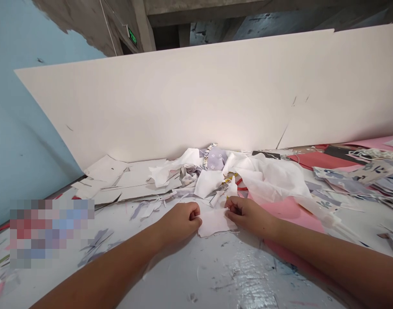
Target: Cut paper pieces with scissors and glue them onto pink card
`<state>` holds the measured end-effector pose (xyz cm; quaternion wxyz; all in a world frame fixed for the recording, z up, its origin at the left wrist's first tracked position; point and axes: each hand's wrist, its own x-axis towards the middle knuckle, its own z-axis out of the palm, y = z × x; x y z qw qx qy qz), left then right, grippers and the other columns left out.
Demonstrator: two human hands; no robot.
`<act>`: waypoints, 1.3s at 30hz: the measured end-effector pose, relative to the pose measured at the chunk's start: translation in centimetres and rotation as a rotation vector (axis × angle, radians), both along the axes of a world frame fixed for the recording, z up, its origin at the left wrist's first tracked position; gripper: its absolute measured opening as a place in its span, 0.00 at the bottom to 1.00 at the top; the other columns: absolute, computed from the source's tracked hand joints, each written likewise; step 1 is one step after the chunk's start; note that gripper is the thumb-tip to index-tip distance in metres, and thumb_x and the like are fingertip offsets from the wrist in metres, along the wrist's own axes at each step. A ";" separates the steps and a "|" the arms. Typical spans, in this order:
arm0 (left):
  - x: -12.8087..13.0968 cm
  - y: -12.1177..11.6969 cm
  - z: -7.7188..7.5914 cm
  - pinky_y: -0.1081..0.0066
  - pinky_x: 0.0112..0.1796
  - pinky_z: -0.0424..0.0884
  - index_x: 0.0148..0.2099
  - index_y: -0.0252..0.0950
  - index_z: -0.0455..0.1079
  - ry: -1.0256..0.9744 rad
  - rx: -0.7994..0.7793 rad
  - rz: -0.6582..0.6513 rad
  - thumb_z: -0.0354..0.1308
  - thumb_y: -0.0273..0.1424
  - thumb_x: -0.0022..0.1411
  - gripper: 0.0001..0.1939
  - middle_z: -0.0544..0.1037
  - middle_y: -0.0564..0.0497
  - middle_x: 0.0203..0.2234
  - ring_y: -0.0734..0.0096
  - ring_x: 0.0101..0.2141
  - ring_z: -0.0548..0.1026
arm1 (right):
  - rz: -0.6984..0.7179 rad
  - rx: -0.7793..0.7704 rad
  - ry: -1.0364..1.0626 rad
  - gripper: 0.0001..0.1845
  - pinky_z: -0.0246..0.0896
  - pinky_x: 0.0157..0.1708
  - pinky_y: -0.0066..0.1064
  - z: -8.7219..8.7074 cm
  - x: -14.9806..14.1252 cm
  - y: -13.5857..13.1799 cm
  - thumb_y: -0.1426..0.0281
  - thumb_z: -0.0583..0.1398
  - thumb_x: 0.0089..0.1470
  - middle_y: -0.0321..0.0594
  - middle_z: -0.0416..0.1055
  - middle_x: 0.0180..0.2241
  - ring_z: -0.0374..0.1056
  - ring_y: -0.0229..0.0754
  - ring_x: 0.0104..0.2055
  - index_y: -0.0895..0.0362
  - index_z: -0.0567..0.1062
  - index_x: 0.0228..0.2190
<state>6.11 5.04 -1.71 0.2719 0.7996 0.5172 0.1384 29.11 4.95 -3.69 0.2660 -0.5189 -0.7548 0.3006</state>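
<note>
A small white fabric piece point(213, 222) lies flat on the worktable between my two hands. My left hand point(180, 221) is closed in a loose fist and pinches the piece's left edge. My right hand point(246, 214) is closed too, its fingertips gripping the piece's right edge. Just beyond the piece stands a small white glue bottle point(231, 189) with a yellow part near its top.
A heap of white and patterned fabric scraps point(216, 169) lies behind my hands. Pink sheets point(288, 210) and floral offcuts point(354, 178) spread to the right. A tall white board point(216, 94) walls the table's far side. Paper pieces point(119, 180) lie at the left.
</note>
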 end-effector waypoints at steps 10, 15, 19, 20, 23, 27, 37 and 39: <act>0.1 -0.3 -0.1 0.76 0.19 0.51 0.27 0.39 0.56 0.040 0.063 -0.001 0.45 0.32 0.53 0.04 0.63 0.59 0.19 0.77 0.20 0.57 | -0.024 0.022 -0.061 0.04 0.49 0.21 0.26 0.0 -0.1 -0.1 0.67 0.53 0.50 0.30 0.62 0.19 0.58 0.35 0.22 0.54 0.64 0.27; 0.0 -0.2 -0.3 0.76 0.20 0.52 0.28 0.39 0.58 0.041 0.048 0.005 0.45 0.31 0.53 0.03 0.64 0.58 0.20 0.77 0.19 0.58 | -0.017 0.028 -0.062 0.04 0.49 0.21 0.26 -0.1 -0.1 0.0 0.67 0.53 0.50 0.29 0.62 0.19 0.58 0.35 0.22 0.54 0.65 0.28; 0.0 -0.4 -0.2 0.75 0.20 0.53 0.33 0.39 0.60 0.033 0.010 0.027 0.45 0.31 0.52 0.05 0.66 0.57 0.20 0.76 0.19 0.60 | -0.017 0.035 -0.049 0.04 0.49 0.21 0.26 -0.3 0.0 0.1 0.67 0.54 0.50 0.29 0.62 0.20 0.58 0.35 0.22 0.54 0.65 0.29; 0.1 -0.4 -0.1 0.75 0.20 0.53 0.35 0.39 0.60 0.029 0.001 0.031 0.46 0.31 0.52 0.06 0.67 0.57 0.20 0.76 0.19 0.60 | -0.017 0.035 -0.043 0.05 0.49 0.21 0.26 -0.3 0.0 0.2 0.67 0.54 0.50 0.29 0.62 0.19 0.58 0.35 0.22 0.54 0.65 0.30; 0.1 -0.5 0.2 0.75 0.21 0.54 0.39 0.40 0.60 0.018 -0.028 0.046 0.47 0.34 0.53 0.10 0.67 0.57 0.21 0.75 0.20 0.63 | -0.020 0.041 -0.017 0.06 0.50 0.20 0.26 -0.3 0.1 0.2 0.66 0.54 0.50 0.29 0.62 0.19 0.58 0.35 0.22 0.55 0.65 0.32; 0.0 -0.3 0.8 0.74 0.22 0.55 0.42 0.41 0.60 0.024 0.034 0.111 0.45 0.36 0.55 0.12 0.67 0.57 0.21 0.74 0.21 0.64 | -0.040 0.071 0.029 0.07 0.51 0.20 0.25 -0.1 0.0 -0.1 0.65 0.53 0.51 0.29 0.59 0.19 0.56 0.34 0.21 0.56 0.64 0.32; 0.6 -1.3 0.6 0.67 0.38 0.64 0.41 0.41 0.65 0.019 0.217 -0.046 0.47 0.35 0.56 0.11 0.66 0.49 0.40 0.64 0.40 0.65 | -0.023 0.194 -0.055 0.09 0.55 0.26 0.29 0.4 0.3 -0.9 0.69 0.53 0.51 0.36 0.65 0.25 0.62 0.39 0.27 0.56 0.69 0.35; 0.8 -1.5 0.2 0.64 0.43 0.63 0.43 0.41 0.67 0.021 0.224 -0.106 0.49 0.36 0.56 0.13 0.65 0.48 0.43 0.61 0.45 0.63 | 0.042 0.256 -0.118 0.11 0.57 0.32 0.32 0.3 0.3 -0.9 0.69 0.54 0.51 0.40 0.67 0.31 0.63 0.42 0.33 0.55 0.71 0.37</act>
